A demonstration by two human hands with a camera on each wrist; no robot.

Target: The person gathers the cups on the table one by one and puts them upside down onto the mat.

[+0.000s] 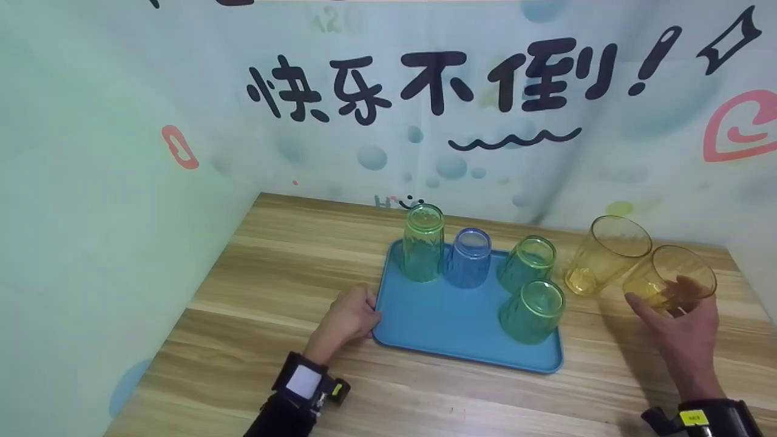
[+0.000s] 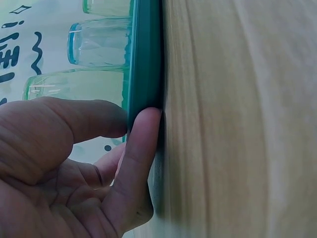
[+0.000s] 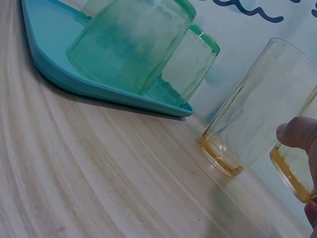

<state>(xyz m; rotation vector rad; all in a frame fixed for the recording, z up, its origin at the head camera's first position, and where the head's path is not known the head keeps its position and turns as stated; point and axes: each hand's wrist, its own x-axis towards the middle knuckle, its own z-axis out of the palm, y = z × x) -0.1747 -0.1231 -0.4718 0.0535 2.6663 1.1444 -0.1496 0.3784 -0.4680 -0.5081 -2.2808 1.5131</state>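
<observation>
From my end, I count four glasses on the blue tray (image 1: 440,315), all mouth down: a tall green glass (image 1: 423,252) at its 11 o'clock, a blue glass (image 1: 468,261) at 12, a rear green glass (image 1: 524,267) at 2 and a front green glass (image 1: 530,312) at 3. I'd judge those four as placed. Two amber ones are off the tray, mouth up, so I take them as what is left: a tall amber glass (image 1: 607,255) on the worktop (image 1: 273,261) towards 2 o'clock, and a short amber glass (image 1: 651,278) beyond it at 3. My right hand (image 1: 686,331) has thumb and fingers curled round that short one (whether its base is clear of the worktop, I can't tell). At 9 o'clock my left hand (image 1: 348,312) pinches the tray's edge, barely open.
</observation>
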